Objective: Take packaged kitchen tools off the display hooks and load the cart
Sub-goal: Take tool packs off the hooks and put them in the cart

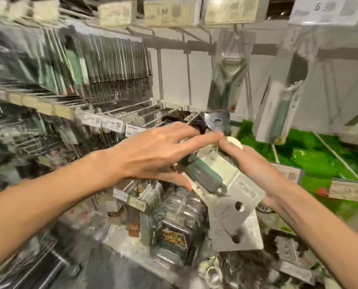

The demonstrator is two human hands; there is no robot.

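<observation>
right hand (255,165) grips a packaged tool (205,176), left hand (153,151) touching it.

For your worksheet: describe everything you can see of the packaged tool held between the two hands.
The packaged tool is a pale card carrying a tool with a dull green handle and a shiny metal head. It lies tilted, with the head end away towards the display hooks and the handle end nearer the camera. The right hand holds its right edge. The left hand reaches across its upper part with straight fingers, thumb below the handle. Other carded packs lie under it. Blur hides any print.
</observation>
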